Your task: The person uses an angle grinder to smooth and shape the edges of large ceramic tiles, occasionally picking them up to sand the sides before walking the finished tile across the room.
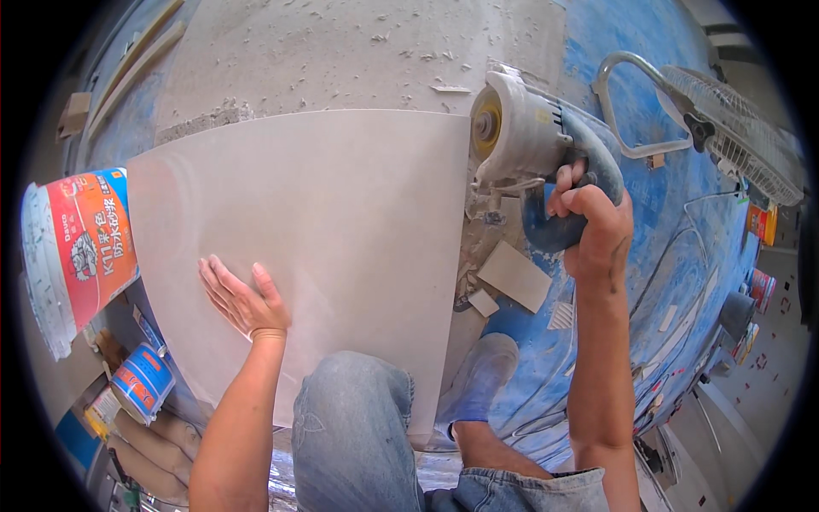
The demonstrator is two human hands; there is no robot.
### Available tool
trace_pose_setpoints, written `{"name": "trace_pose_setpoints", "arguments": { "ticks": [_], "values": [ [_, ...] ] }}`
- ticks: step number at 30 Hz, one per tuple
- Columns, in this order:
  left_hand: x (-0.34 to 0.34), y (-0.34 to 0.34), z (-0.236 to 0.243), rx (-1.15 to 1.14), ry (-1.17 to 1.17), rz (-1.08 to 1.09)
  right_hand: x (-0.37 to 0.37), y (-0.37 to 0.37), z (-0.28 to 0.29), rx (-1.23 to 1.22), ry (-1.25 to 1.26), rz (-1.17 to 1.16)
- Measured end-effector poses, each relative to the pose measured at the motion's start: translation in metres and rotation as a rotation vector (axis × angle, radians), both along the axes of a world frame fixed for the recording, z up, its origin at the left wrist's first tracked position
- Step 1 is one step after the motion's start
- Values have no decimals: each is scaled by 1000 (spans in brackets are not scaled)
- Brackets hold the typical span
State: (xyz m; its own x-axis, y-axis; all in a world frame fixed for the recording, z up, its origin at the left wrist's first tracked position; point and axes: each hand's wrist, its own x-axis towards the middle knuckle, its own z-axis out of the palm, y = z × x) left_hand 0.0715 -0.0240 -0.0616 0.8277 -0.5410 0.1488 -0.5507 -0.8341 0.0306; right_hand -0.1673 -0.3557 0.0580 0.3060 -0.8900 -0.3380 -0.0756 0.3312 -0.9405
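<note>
A large pale grey tile (341,213) lies in front of me, my bent knee over its near edge. My left hand (246,300) rests on its left part, palm down with fingers stretched out. At the tile's right edge, toward the far corner, is a dusty handheld tile cutter (533,128) with a round yellowish disc hub on its left side. My right hand (597,218) is wrapped round the cutter's dark curved handle. Whether the blade touches the tile is hidden. Small tile offcuts (514,275) lie on the floor just below the cutter.
A large orange and white bucket (81,247) stands against the tile's left side, with a smaller blue and orange can (143,381) nearer me. A floor fan (725,119) lies at the far right. Cables (674,256) run across the blue floor covering (657,205). Crumbs litter the grey slab (341,60) beyond.
</note>
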Motion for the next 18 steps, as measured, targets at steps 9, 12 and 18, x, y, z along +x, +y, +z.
{"name": "trace_pose_setpoints", "arguments": {
  "ticks": [9,12,18],
  "values": [
    [0,-1,0,-8,-12,-6,-4,8,4,76,-2,-36],
    [0,0,-2,-26,-29,-14,-4,9,6,77,-6,-16],
    [0,0,-2,-25,-32,-14,-16,7,1,97,-10,71]
  ]
}}
